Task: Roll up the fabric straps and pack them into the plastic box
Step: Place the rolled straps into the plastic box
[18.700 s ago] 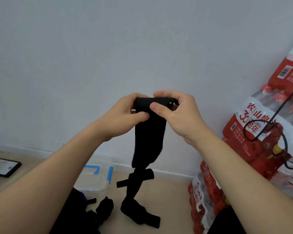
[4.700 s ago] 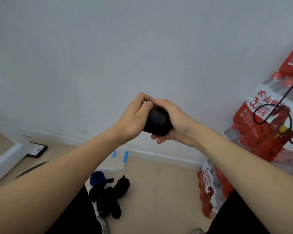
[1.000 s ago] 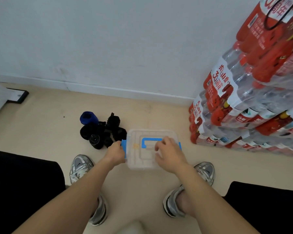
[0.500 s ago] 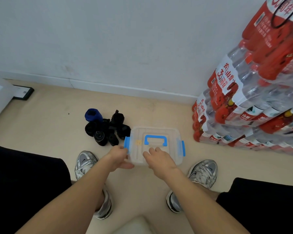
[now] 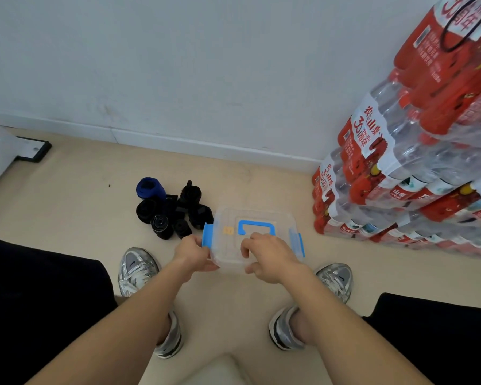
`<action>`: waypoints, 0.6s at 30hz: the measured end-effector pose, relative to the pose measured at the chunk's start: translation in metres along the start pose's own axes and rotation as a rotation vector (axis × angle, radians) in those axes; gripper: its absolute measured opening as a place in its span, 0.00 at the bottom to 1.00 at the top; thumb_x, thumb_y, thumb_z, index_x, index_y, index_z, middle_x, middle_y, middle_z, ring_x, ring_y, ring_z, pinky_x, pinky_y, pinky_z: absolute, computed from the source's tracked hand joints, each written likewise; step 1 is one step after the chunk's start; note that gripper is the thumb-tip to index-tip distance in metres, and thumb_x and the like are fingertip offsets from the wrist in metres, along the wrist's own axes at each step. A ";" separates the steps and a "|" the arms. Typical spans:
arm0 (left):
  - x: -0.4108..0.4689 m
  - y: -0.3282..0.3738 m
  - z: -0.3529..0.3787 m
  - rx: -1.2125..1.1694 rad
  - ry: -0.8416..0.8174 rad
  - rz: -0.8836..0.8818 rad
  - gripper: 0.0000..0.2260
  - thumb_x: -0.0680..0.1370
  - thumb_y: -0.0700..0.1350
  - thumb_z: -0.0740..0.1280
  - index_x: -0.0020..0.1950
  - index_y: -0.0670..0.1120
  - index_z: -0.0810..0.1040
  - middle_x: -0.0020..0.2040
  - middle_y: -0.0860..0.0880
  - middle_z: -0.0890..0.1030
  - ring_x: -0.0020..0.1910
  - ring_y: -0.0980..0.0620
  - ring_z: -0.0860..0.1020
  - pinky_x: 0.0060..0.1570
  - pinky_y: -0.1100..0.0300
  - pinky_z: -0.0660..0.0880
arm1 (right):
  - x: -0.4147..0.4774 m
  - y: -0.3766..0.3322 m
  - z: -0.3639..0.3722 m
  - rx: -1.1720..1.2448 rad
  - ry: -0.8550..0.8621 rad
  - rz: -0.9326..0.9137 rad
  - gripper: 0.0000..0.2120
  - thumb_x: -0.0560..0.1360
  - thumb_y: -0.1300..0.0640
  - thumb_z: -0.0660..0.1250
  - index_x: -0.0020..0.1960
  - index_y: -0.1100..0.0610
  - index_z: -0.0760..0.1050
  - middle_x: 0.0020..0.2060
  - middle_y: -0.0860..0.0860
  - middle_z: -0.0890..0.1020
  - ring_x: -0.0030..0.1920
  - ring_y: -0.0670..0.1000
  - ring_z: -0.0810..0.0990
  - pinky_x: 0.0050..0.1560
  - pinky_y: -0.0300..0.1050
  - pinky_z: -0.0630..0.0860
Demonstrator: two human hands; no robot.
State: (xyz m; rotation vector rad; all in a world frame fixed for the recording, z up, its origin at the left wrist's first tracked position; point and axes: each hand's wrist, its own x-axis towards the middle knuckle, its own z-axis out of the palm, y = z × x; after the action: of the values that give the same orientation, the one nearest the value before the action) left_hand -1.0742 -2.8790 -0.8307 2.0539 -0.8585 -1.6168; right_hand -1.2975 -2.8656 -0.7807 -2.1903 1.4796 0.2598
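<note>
Plastic box (image 5: 282, 218) sits on the floor (image 5: 67, 207), between the person's feet and the wall, lid on. It is clear, with a blue handle (image 5: 256, 225) lying flat on the lid and a blue latch on each short side: left latch (image 5: 207, 235), right latch (image 5: 300, 244).

Left hand (image 5: 193, 252): fingers curled round the near-left corner of the box, just below the left latch. It is gripping the box.

Right hand (image 5: 270, 257): fingers bent over the lid's near edge, thumb at the front wall below. It is also gripping the box. Fingertips stop just short of the handle.

Rolled straps (image 5: 175, 211): a loose pile on the floor, just left of the box, with the nearest roll touching or almost touching its left end. Mostly black rolls, plus one blue roll (image 5: 149, 187) at the far-left of the pile. Can't tell whether any are inside the box.

Silver sneakers: left shoe (image 5: 136, 269), right shoe (image 5: 335, 279), either side of the box and nearer the camera.

Shrink-wrapped packs of water bottles (image 5: 400, 176) with red labels are stacked at right, against the wall.
</note>
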 end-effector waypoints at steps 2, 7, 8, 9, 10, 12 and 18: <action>0.000 -0.002 0.000 0.035 0.032 0.002 0.08 0.82 0.29 0.62 0.53 0.42 0.71 0.59 0.35 0.81 0.41 0.35 0.89 0.39 0.43 0.87 | -0.001 0.001 -0.012 0.058 -0.032 0.003 0.14 0.77 0.45 0.77 0.55 0.45 0.74 0.55 0.46 0.77 0.56 0.54 0.77 0.50 0.50 0.71; 0.003 -0.006 -0.001 0.167 0.048 0.028 0.07 0.81 0.31 0.63 0.55 0.42 0.73 0.57 0.36 0.81 0.45 0.34 0.88 0.46 0.39 0.87 | 0.007 0.012 -0.056 0.202 0.055 0.051 0.14 0.77 0.45 0.76 0.57 0.46 0.75 0.56 0.46 0.78 0.56 0.52 0.79 0.57 0.50 0.76; 0.004 -0.007 -0.002 0.206 0.036 0.025 0.07 0.81 0.32 0.63 0.55 0.43 0.73 0.57 0.36 0.81 0.48 0.34 0.88 0.49 0.37 0.87 | 0.008 0.017 -0.063 0.220 0.101 0.067 0.13 0.79 0.47 0.75 0.59 0.47 0.75 0.59 0.48 0.78 0.59 0.54 0.79 0.60 0.52 0.76; 0.003 -0.006 -0.003 0.220 0.026 0.017 0.07 0.82 0.33 0.62 0.55 0.44 0.72 0.57 0.36 0.82 0.49 0.33 0.88 0.51 0.37 0.86 | 0.009 0.022 -0.068 0.220 0.136 0.089 0.12 0.81 0.48 0.72 0.61 0.49 0.74 0.61 0.50 0.77 0.61 0.55 0.78 0.61 0.54 0.76; 0.002 -0.004 -0.004 0.213 0.011 0.010 0.07 0.83 0.34 0.61 0.56 0.44 0.72 0.57 0.36 0.82 0.48 0.33 0.88 0.50 0.37 0.86 | 0.009 0.027 -0.070 0.201 0.159 0.112 0.12 0.83 0.49 0.70 0.63 0.50 0.72 0.63 0.51 0.76 0.62 0.56 0.78 0.62 0.56 0.76; 0.002 -0.002 -0.007 0.166 -0.024 -0.009 0.07 0.84 0.35 0.59 0.58 0.44 0.73 0.56 0.36 0.82 0.44 0.34 0.88 0.48 0.38 0.87 | 0.011 0.037 -0.067 0.126 0.182 0.148 0.11 0.85 0.50 0.67 0.64 0.51 0.71 0.65 0.52 0.75 0.63 0.58 0.78 0.61 0.57 0.76; -0.001 0.003 -0.012 0.257 -0.096 -0.035 0.10 0.87 0.47 0.58 0.62 0.43 0.73 0.54 0.39 0.83 0.43 0.40 0.89 0.44 0.46 0.88 | 0.028 0.046 -0.044 -0.085 0.209 0.171 0.12 0.88 0.49 0.63 0.68 0.53 0.70 0.66 0.52 0.76 0.63 0.58 0.77 0.63 0.58 0.71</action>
State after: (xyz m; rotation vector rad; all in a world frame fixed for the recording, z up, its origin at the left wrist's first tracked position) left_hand -1.0635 -2.8814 -0.8253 2.1855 -1.1214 -1.7113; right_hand -1.3335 -2.9236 -0.7674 -2.2144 1.8047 0.1560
